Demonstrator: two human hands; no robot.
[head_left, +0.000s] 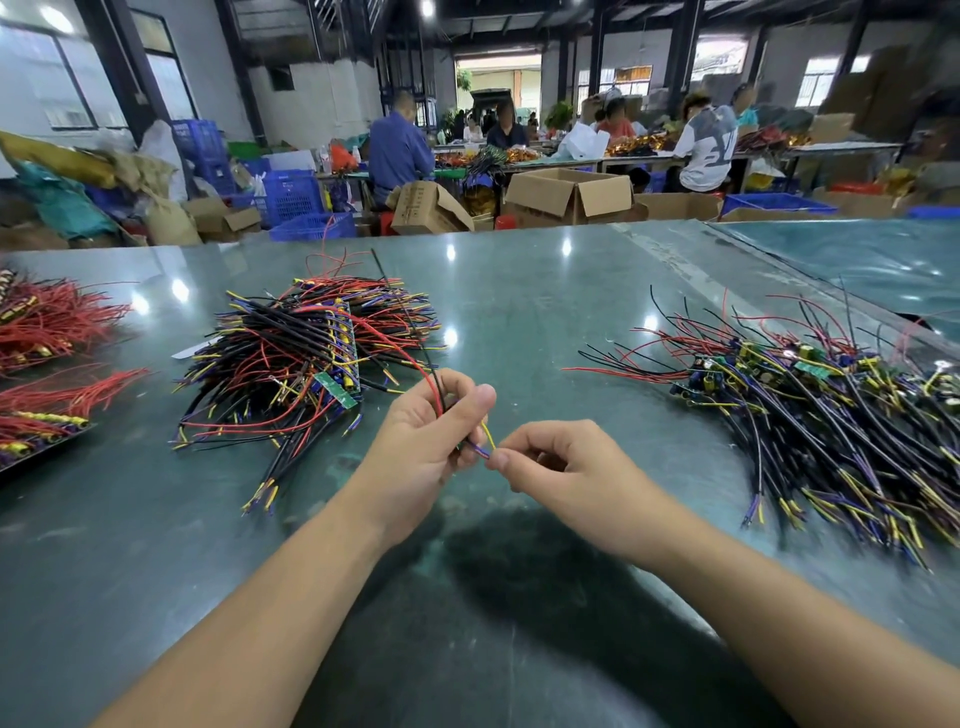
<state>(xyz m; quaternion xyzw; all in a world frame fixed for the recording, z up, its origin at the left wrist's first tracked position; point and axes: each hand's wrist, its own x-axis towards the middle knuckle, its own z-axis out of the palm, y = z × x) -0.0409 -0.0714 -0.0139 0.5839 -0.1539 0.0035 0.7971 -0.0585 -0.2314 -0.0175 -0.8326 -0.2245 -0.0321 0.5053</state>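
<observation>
Glossy green tabletop (519, 312) fills the workshop foreground; print on the brown cardboard boxes (571, 195) behind is too blurred to read. Above the table, the left hand (431, 436) grips a thin bundle of red, black, yellow and purple wires (435, 389). The bundle runs up and away, its middle hidden in the fist. The right hand (566, 462) pinches its purple and yellow ends (483, 448).

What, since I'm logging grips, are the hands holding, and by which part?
Left hand grips a small wire bundle mid-length; right hand pinches its yellow and purple ends.
</observation>
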